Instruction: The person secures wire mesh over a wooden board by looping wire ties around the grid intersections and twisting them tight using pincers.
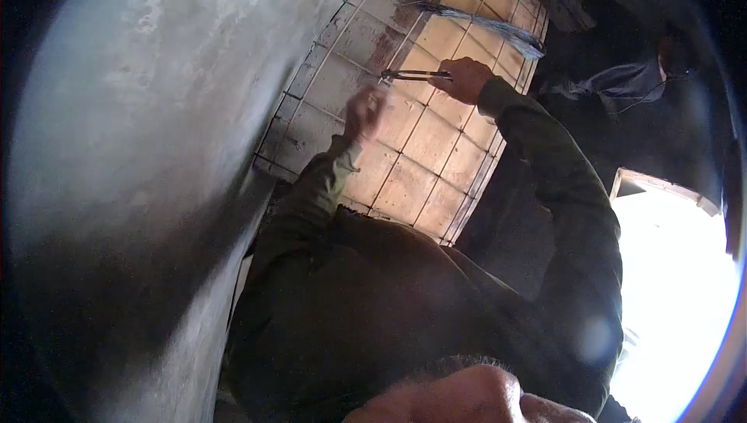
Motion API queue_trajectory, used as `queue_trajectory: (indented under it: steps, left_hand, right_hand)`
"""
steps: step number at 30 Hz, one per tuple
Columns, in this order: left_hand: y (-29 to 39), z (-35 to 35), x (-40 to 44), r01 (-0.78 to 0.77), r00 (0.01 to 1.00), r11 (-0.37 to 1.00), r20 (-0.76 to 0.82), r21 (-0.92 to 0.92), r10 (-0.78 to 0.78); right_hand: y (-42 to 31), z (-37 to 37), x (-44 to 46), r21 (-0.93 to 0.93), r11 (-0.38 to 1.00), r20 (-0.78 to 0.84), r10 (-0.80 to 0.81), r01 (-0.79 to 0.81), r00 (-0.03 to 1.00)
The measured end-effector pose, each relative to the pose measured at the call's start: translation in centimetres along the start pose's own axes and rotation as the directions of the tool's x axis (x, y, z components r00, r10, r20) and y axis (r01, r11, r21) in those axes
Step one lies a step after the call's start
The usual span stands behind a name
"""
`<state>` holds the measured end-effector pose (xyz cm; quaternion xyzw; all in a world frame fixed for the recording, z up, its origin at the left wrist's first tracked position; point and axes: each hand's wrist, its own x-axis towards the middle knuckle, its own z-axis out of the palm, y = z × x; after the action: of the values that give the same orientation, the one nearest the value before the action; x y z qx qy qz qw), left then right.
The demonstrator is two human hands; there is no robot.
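Pincers: the pincers (pixel 411 73) are in front of the person, over the metal grid (pixel 401 153), held out at the far reach of both arms.
Long axis of the pincers: crosswise to the body, handles at the person's right, head pointing left; the tool looks nearly level from side to side.
Right hand: the right hand (pixel 464 80) is closed round the handle ends of the pincers, fingers wrapped together.
Left hand: the left hand (pixel 364 113) is just beside the head of the pincers, on the side toward the body. It is blurred, so I cannot tell whether its fingers are apart, together or clamped on something.
Nearer hand: to the head of the pincers, the left; to the handles, the right, which grips them.
Head and grid: the head of the pincers lies over a grid bar; whether it touches cannot be told.
Wire bundle: the wire bundle (pixel 494 28) lies across the grid, farther from the body than the pincers and apart from them, beyond the right hand.
Wood panel: the wood panel (pixel 381 178) lies behind the grid, showing on both the near and far sides of the pincers.
Pale wall: the pale wall (pixel 171 96) rises to the left of the pincers, well apart.
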<state>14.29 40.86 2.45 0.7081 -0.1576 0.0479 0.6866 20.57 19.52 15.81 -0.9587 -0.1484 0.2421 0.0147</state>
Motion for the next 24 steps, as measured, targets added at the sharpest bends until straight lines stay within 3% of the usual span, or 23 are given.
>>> queue_trajectory:
  steps: [1,2,3,4,7,9,11,13,14,15,16,17,18,22,24]
  left_hand:
    - [0.2,-0.3,-0.7,-0.169,0.973,0.972,0.184,0.163,0.138]
    - [-0.2,-0.3,-1.2,-0.172,0.974,0.971,0.179,0.164,0.143]
    - [-0.5,-0.3,-1.5,0.087,0.996,0.991,-0.002,-0.099,-0.088]
    - [-0.9,-0.4,-1.4,0.285,0.929,0.876,-0.112,-0.389,-0.351]
    - [-0.4,1.4,-1.3,0.221,0.948,0.903,-0.136,-0.368,-0.288]
    - [-0.1,3.1,-0.3,-0.023,0.989,0.994,-0.147,-0.107,0.007]
    - [1.1,5.0,1.3,-0.015,0.967,0.966,-0.251,-0.257,-0.052]
    - [1.2,5.9,2.7,-0.065,0.971,0.98,-0.237,-0.187,0.019]
    - [1.0,6.2,3.2,-0.074,0.974,0.994,-0.222,-0.078,0.055]
    - [0.4,6.4,3.5,-0.067,0.972,0.995,-0.231,-0.073,0.049]
    - [-0.3,6.7,3.9,-0.103,0.982,0.994,-0.16,-0.021,0.099]
    - [-0.8,6.7,4.2,-0.144,0.985,0.989,-0.087,0.029,0.146]
    - [-0.5,6.3,4.4,-0.139,0.99,0.989,0.019,0.039,0.139]
    - [0.0,5.7,5.3,-0.207,0.973,0.978,0.115,0.025,0.202]
    - [-0.4,5.8,5.6,-0.265,0.955,0.947,0.184,0.184,0.231]
  right_hand:
    - [0.4,0.2,0.1,0.031,0.999,0.024,-0.012,0.011,1.0]
    - [0.8,0.3,0.3,0.057,0.998,0.045,-0.026,0.023,0.999]
    - [0.6,0.2,0.1,0.052,0.998,0.04,-0.028,0.026,0.999]
    - [0.4,0.1,-0.1,0.025,0.999,0.018,-0.021,0.021,1.0]
    - [-0.9,0.6,-0.5,-0.021,1.0,0.004,-0.021,0.021,1.0]
    - [-1.1,1.1,-0.7,-0.004,0.998,0.041,0.063,-0.063,0.997]
    - [0.6,3.3,0.5,0.014,1.0,0.005,0.005,-0.005,1.0]
    - [1.4,4.3,1.0,0.037,0.998,0.039,-0.059,0.058,0.997]
    - [2.0,4.7,1.3,-0.03,0.944,0.006,-0.33,0.33,0.944]
    - [1.1,4.0,1.3,-0.028,0.94,0.012,-0.34,0.34,0.94]
    - [-0.4,2.1,1.0,0.232,0.972,0.208,-0.01,-0.039,0.978]
    - [-1.3,0.6,1.0,0.375,0.812,0.46,0.255,-0.446,0.851]
    - [-1.4,0.3,1.2,0.407,0.77,0.482,0.276,-0.491,0.832]
    - [-1.1,-1.1,2.0,0.388,0.761,0.577,0.239,-0.52,0.781]
    - [-1.3,-1.7,2.6,0.357,0.765,0.607,0.246,-0.536,0.756]
